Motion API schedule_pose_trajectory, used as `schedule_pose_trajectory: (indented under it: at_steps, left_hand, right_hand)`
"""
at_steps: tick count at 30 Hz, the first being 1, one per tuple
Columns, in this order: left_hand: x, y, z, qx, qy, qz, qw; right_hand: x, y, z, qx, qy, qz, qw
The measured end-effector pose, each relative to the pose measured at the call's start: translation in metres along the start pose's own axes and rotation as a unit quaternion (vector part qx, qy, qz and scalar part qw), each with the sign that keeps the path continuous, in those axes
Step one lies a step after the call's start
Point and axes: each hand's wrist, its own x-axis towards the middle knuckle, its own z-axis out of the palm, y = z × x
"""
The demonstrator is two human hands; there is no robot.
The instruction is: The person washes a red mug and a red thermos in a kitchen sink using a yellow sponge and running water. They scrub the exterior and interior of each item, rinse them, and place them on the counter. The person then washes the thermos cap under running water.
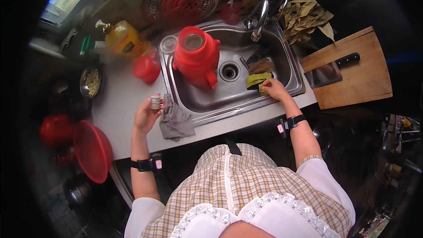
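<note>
My left hand point(147, 114) holds a small pale cylindrical stopper point(155, 102) upright in its fingertips above the counter's front left. A crumpled grey cloth point(176, 119) lies just right of that hand, over the counter and the sink's rim. At the right side of the steel sink point(201, 100), my right hand point(275, 89) pinches the edge of a yellow-green cloth point(256, 80). Behind that cloth lies a brown scouring pad point(260, 66) with something dark beside it. A red thermos flask point(197, 60) stands in the sink's left part, its round mouth facing up.
Left of the sink are a red plastic cup-like lid point(147, 68), a yellow pump bottle point(124, 39) and a bowl of pale pieces point(92, 82). A chrome faucet point(263, 15) arches over the basin. A cleaver point(324, 74) lies on the wooden cutting board point(363, 69) at right.
</note>
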Motion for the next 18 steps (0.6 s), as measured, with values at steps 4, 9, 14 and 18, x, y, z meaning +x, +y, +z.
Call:
schedule_pose_trajectory:
  at_steps: [4, 9, 14, 18]
  left_hand:
    - [0.032, -0.048, 0.128, -0.181, -0.151, -0.112, 0.965]
    - [0.083, -0.083, 0.21, -0.26, -0.149, -0.163, 0.94]
    - [0.116, -0.106, 0.234, -0.286, -0.078, -0.156, 0.942]
    - [0.133, -0.119, 0.244, -0.218, -0.011, -0.106, 0.97]
  right_hand:
    - [0.044, 0.012, -0.01, -0.16, -0.058, -0.091, 0.981]
    - [0.073, 0.018, 0.005, -0.358, -0.195, -0.153, 0.9]
    - [0.091, 0.028, 0.003, -0.398, -0.229, -0.183, 0.869]
    - [0.102, 0.02, -0.012, -0.404, -0.253, -0.199, 0.856]
